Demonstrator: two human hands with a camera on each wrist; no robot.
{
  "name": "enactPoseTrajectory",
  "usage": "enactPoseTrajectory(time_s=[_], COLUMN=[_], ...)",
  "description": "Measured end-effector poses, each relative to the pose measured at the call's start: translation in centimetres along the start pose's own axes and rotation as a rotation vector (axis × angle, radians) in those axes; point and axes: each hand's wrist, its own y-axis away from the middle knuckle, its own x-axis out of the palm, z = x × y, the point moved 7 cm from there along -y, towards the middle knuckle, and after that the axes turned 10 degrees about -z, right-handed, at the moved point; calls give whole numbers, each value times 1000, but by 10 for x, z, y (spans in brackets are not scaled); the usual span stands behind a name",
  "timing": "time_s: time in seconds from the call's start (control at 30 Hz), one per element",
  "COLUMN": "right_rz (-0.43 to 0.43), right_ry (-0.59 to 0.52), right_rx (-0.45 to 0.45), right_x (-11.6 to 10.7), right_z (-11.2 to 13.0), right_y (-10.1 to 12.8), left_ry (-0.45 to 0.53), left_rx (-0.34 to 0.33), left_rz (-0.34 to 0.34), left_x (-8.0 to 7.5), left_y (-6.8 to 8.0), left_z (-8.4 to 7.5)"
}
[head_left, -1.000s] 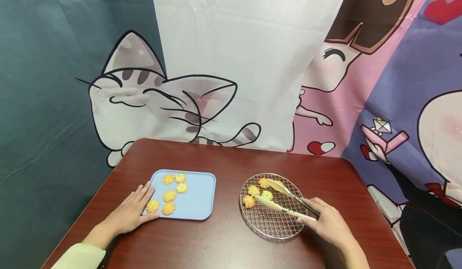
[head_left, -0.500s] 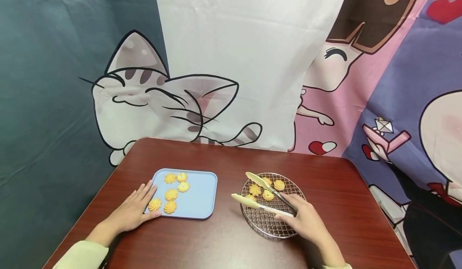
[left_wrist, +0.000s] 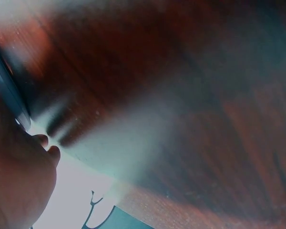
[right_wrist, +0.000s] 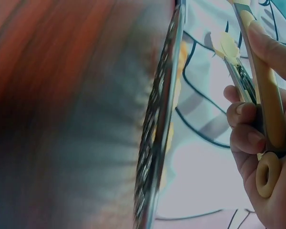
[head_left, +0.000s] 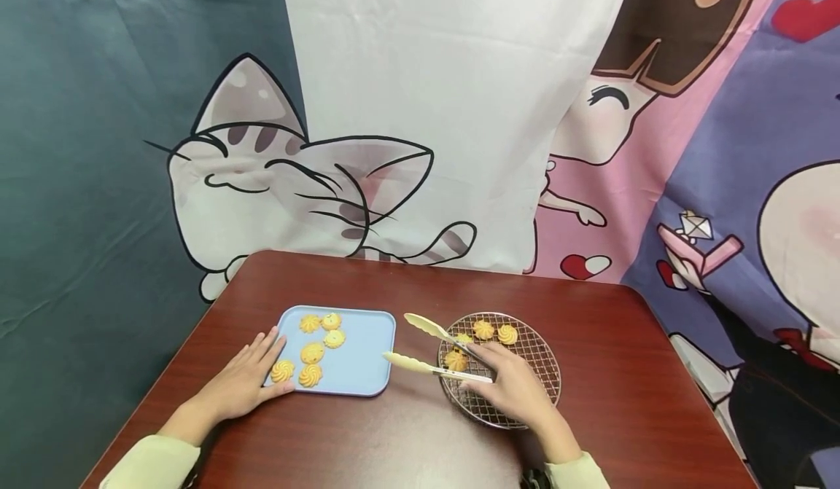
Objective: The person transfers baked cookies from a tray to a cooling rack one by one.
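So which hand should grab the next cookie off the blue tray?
Probably the right hand: it holds the tongs, open, tips near the blue tray. The left hand rests flat on the tray's edge, steadying it.

Looks like a staged home-style recording corner: small dark wood table [head_left: 407, 438] against hung fabric backdrops, cartoon cat sheet [head_left: 295, 183] far left, pink/purple cartoon character cloth [head_left: 709, 183] far right, no real room furniture visible
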Motion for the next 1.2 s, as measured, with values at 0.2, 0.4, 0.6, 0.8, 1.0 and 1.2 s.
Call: enactPoseTrajectory(time_s=[0.2, 0.4, 0.6, 0.8, 1.0, 1.2], right_rz=[20, 39, 72, 100, 135, 147], right_ry=[-1, -39, -31, -23, -7, -13], right_rx=[-28, -76, -83, -77, -45, -27], right_x=[13, 30, 49, 70, 86, 93], right_z=[14, 28, 41, 50, 53, 58], right_y=[-11, -21, -31, -41, -43, -42], left_ry=[20, 18, 18, 11, 16, 21], left_rx=[-9, -15, -12, -11, -9, -11], left_rz=[15, 20, 25, 18, 22, 16], left_x=[4, 3, 3, 4, 5, 2], left_y=[-4, -4, -3, -4, -2, 0], left_z=[-2, 1, 4, 5, 5, 4])
